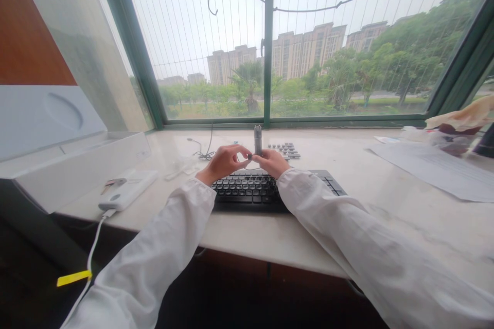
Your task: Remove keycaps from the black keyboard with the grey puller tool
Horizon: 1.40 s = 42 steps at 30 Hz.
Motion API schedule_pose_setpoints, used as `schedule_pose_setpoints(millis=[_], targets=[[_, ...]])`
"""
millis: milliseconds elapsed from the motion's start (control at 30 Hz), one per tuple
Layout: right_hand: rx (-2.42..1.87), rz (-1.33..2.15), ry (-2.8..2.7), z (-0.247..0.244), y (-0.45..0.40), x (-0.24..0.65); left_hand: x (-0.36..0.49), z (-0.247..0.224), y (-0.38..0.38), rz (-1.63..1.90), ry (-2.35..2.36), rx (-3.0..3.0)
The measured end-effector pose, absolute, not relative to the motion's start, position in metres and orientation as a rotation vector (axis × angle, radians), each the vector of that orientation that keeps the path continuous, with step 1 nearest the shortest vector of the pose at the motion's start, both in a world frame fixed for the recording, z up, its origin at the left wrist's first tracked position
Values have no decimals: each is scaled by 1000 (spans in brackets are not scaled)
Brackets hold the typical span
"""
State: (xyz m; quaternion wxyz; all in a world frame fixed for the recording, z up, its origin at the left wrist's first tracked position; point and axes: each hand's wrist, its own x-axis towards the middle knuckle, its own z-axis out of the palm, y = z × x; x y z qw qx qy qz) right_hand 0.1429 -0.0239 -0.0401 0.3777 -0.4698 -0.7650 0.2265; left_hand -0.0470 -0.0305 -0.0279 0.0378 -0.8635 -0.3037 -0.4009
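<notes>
Above the black keyboard (pixel 250 199), my two hands meet. My left hand (pixel 224 162) has thumb and fingertips pinched on a small dark piece (pixel 250 157), possibly a keycap; it is too small to be sure. A slim grey tool (pixel 258 139) stands upright in my right hand (pixel 275 162), whose fingers are closed around its lower end. The tool's exact kind does not show. Just behind the right hand, several loose keycaps (pixel 287 150) lie in rows. My forearms and hands cover parts of the keyboard.
A thin dark cable (pixel 206 155) lies coiled behind the left hand. At left are a white power strip (pixel 129 188) with a key on it, and an open white box (pixel 77 164). Papers (pixel 432 167) lie at right. The window frame (pixel 216 123) bounds the far edge.
</notes>
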Motion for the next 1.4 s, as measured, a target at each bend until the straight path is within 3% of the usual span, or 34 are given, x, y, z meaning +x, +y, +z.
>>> schedule_pose_setpoints(millis=[167, 433, 667, 967, 1200, 1400], targets=[[-1255, 661, -1888, -31, -22, 148, -50, -27, -29, -1232, -993, -2593], [-1652, 368, -1275, -3, -6, 209, -59, -34, -17, -1124, -1238, -2552], [-1858, 239, -1274, -17, -2, 225, -60, -36, -15, -1103, -1276, -2583], [-1824, 254, -1318, -12, -6, 221, -60, -33, -7, -1004, -1535, -2583], [-1772, 331, -1308, -9, -8, 220, -39, -16, 45, -660, -1809, -2898], [-1816, 340, -1298, -7, -9, 224, -2, -20, 109, -663, -1926, -2826]])
